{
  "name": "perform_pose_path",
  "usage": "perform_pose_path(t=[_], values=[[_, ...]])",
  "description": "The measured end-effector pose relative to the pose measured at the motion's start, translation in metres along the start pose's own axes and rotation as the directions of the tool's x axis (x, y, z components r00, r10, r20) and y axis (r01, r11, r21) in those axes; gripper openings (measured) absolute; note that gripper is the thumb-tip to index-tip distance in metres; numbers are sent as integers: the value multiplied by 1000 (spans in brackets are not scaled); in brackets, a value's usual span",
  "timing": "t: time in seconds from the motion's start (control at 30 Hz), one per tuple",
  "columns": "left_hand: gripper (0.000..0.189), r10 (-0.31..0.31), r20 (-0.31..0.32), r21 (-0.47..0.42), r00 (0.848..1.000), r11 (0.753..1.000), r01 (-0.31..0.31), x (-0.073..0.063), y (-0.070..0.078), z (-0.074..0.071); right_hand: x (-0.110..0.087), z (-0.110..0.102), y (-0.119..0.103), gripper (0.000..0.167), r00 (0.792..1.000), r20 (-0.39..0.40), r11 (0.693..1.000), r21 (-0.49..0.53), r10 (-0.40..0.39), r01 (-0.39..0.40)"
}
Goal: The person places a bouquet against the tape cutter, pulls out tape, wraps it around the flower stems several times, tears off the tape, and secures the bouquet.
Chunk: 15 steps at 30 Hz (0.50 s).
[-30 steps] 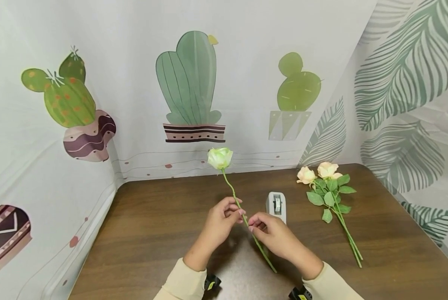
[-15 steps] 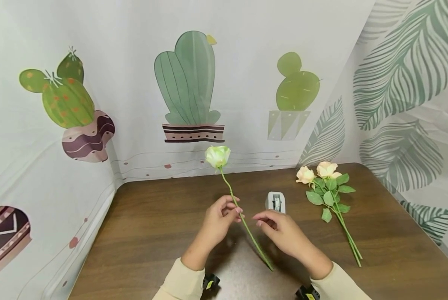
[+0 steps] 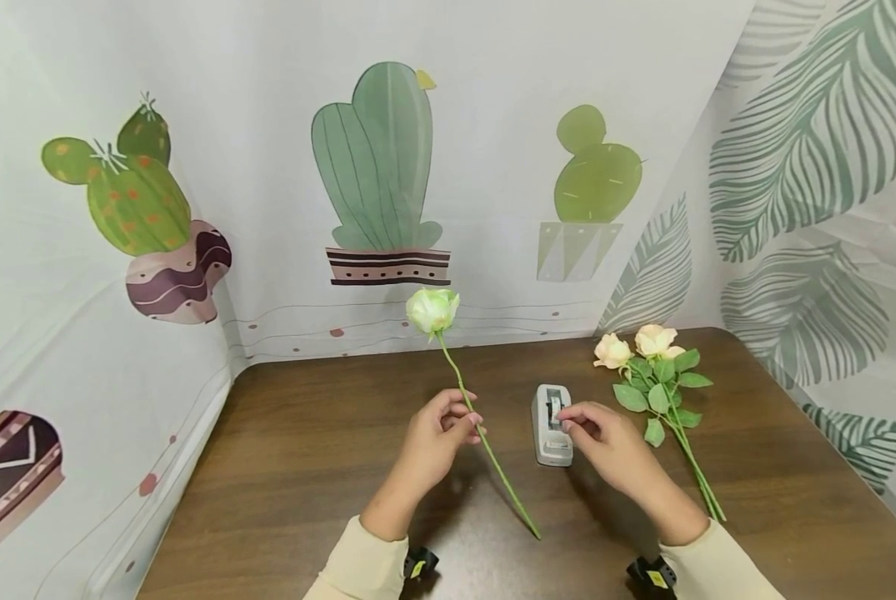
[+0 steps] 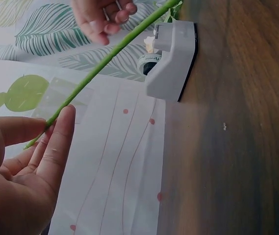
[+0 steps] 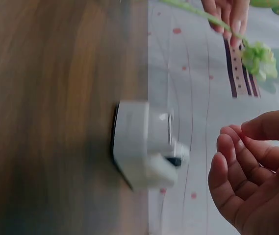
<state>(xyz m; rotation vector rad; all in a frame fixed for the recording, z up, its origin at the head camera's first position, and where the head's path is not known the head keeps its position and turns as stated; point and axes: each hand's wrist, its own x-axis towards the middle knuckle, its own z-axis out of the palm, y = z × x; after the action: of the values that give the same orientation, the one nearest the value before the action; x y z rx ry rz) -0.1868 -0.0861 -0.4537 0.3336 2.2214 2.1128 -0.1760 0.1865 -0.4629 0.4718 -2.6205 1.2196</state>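
Observation:
My left hand (image 3: 432, 437) pinches the green stem of a single pale green-white rose (image 3: 433, 311) between thumb and fingers. The rose slants, its bloom up toward the back and the stem end down toward the front right. In the left wrist view the thumb and fingertips meet on the stem (image 4: 102, 63). A white tape dispenser (image 3: 543, 440) with a roll of tape stands on the table. My right hand (image 3: 614, 446) is just right of the dispenser, fingers loosely bent. In the right wrist view a gap separates these fingers from the dispenser (image 5: 133, 132), and nothing shows between them.
Several peach roses (image 3: 655, 340) with leaves lie at the right of the brown wooden table (image 3: 305, 467), stems pointing toward the front. A white cloth with printed cacti (image 3: 391, 158) hangs along the back and left. Leaf-patterned cloth hangs at the right.
My right hand has left the rose stem and moved right to beside the tape dispenser, uncovering it. The left hand keeps its pinch; the bloom has shifted slightly left.

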Motion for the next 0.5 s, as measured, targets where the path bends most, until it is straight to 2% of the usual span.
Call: perform_pose_path(t=[0.23, 0.5], values=[[24, 1, -4, 8, 1000, 1000, -1, 0, -1, -1, -3, -22, 21, 13, 998, -31, 991, -121, 60, -63], [24, 3, -10, 12, 1000, 1000, -3, 0, -1, -1, -9, -47, 39, 16, 990, -23, 976, -165, 141, -143]])
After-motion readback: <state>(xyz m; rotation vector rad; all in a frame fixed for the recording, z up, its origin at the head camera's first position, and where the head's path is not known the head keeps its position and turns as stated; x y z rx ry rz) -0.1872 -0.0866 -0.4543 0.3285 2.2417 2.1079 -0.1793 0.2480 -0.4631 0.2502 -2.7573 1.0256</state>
